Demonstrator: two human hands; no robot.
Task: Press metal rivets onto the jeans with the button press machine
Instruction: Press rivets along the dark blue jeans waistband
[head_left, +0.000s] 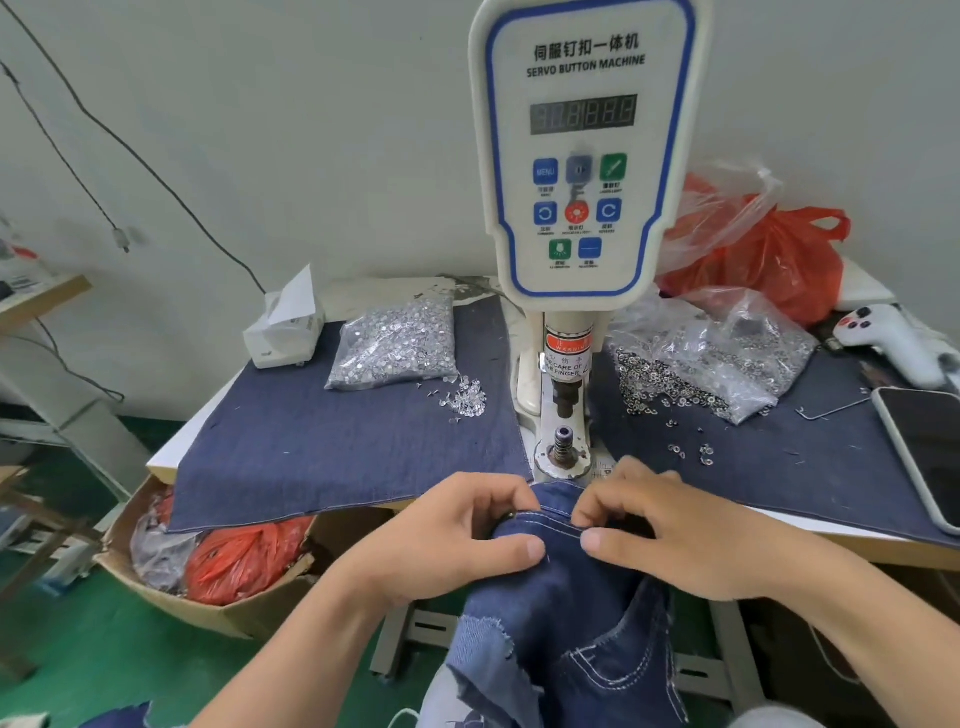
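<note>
Dark blue jeans with white stitching hang off the table's front edge, just below the button press machine. My left hand and my right hand each pinch the top edge of the jeans, thumbs on the stitched seam. A small metal rivet shows at the fabric by my left fingers. The machine's lower die stands bare, with the punch raised above it. Silver rivet pins fill a clear bag on the left, and ring caps spill from a bag on the right.
Denim cloth covers the table. A phone lies at the right edge, a white handheld device behind it, red plastic bags at the back. A tissue box sits back left. A cardboard box stands on the floor.
</note>
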